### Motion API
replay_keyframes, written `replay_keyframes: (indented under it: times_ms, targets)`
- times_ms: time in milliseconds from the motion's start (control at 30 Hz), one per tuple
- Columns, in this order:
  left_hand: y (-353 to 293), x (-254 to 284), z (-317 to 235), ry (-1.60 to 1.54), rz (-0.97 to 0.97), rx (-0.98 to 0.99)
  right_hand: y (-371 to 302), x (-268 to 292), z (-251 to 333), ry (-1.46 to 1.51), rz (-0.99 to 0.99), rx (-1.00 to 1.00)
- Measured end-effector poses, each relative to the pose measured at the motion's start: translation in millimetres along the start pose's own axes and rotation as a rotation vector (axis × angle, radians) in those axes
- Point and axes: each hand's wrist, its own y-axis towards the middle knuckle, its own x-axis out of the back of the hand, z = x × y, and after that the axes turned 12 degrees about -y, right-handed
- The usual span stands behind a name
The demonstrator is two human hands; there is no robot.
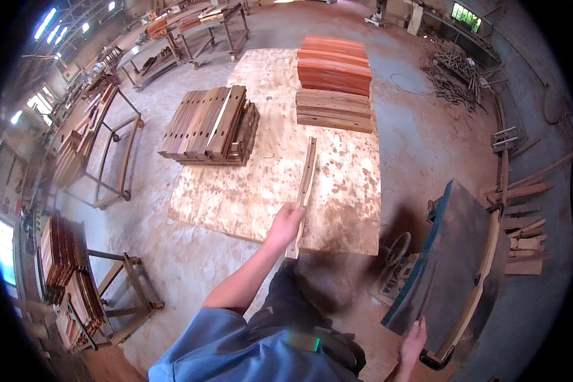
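Note:
My left hand (288, 223) is closed around a long, slightly curved wooden slat (309, 167) near its lower part. The slat is light brown with small dark holes along it, and it points away from me over the near part of a pale, stained board table (344, 216). Low on the right, my right hand (414, 340) is at the near edge of a dark flat machine table (449, 274), with its fingers loosely extended. I see nothing held in it, though whether it touches the edge is hard to tell.
A stack of brown slotted slats (204, 124) stands at the board's left. Reddish slats (334, 63) and brown slats (334, 109) lie at its far right. A wheeled rack (118, 137), another wood stack (63, 254), a handwheel (396, 254) and scrap wood (458, 73) surround it.

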Motion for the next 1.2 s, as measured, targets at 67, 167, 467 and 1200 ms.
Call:
replay_keyframes:
  times_ms: [67,167,467,1200]
  targets:
    - [23,18,-14,0.077,-0.008,-0.032,4,-36,25,0.008,0.071,0.004]
    - [64,54,-23,0.210,0.006,-0.092,-7,-88,92,0.021,0.197,-0.017]
    - [108,124,-141,0.403,-0.080,-0.283,-5,-193,147,-0.024,0.492,-0.052]
    - [222,394,-290,1.414,-0.722,-0.298,24,-205,209,-0.211,0.407,-0.116]
